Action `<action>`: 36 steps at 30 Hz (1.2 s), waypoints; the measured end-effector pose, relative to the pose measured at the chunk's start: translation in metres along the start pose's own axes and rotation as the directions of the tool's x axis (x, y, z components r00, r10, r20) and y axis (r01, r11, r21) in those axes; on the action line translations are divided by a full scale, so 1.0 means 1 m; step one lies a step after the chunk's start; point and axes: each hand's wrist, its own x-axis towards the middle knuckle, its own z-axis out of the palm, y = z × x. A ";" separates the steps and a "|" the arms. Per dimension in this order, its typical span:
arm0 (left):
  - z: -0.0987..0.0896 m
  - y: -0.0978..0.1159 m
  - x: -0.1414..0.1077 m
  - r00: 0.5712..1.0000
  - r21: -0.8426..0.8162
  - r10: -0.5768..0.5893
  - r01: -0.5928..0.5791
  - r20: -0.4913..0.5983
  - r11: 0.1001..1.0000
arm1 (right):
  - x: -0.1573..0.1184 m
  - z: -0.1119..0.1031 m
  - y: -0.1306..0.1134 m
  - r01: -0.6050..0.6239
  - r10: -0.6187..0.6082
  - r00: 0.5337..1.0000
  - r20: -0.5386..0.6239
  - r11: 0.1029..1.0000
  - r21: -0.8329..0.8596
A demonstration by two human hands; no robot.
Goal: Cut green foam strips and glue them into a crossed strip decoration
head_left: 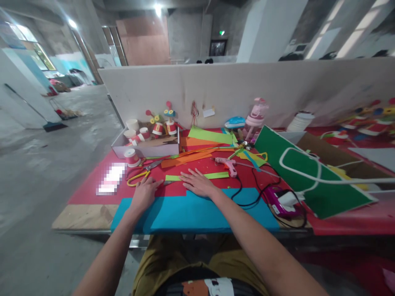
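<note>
My left hand (144, 192) is palm down over the middle of a pair of yellow-handled scissors (135, 179), fingers curled and thumb pointing right. The handle loops show to its left; a grey blade shows between my hands. My right hand (197, 183) lies flat with fingers spread on a narrow light-green strip (216, 175), holding nothing. The strip runs across the red table cover, above a blue sheet (188, 213). Just beyond my right hand lies a pink glue gun (227, 165). A second pair of scissors (152, 165) rests behind my left hand.
A box (148, 150) of paper cups and figures stands at back left, beside a paper cup (131, 158). Orange strips (191, 157) lie behind my hands. At right are black cables, a purple box (279, 201) and a leaning green board (296, 176).
</note>
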 end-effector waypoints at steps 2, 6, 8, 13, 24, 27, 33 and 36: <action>0.000 0.003 0.001 1.000 0.003 0.011 -0.011 -0.003 1.000 | -0.001 -0.001 0.000 -0.002 0.002 1.000 -0.002 1.000 -0.001; 0.002 0.005 0.001 1.000 -0.011 0.028 -0.028 -0.006 1.000 | -0.004 -0.002 -0.001 0.012 -0.012 1.000 -0.011 1.000 -0.006; 0.003 0.002 -0.001 1.000 -0.019 0.027 -0.027 -0.004 0.999 | -0.003 0.001 -0.004 0.005 -0.005 1.000 -0.010 1.000 -0.016; 0.004 -0.012 -0.001 0.999 0.016 -0.004 0.004 -0.032 1.000 | 0.012 0.013 -0.022 -0.059 0.058 0.998 -0.038 0.998 -0.016; 0.009 -0.022 0.004 0.999 0.017 -0.006 0.007 -0.038 1.000 | -0.008 -0.005 0.001 0.018 -0.021 0.999 0.038 0.996 0.084; 0.009 -0.021 0.005 0.999 0.014 -0.003 0.003 -0.039 1.000 | -0.011 -0.001 0.002 0.023 -0.024 1.000 0.016 0.999 0.034; 0.007 -0.021 0.002 0.999 0.002 0.016 -0.016 -0.038 1.000 | -0.009 0.002 0.000 0.021 -0.021 1.000 0.008 1.000 0.015; 0.007 -0.021 0.003 0.999 0.001 0.014 -0.014 -0.044 1.000 | -0.010 0.000 -0.001 0.013 -0.013 1.000 0.008 1.000 0.012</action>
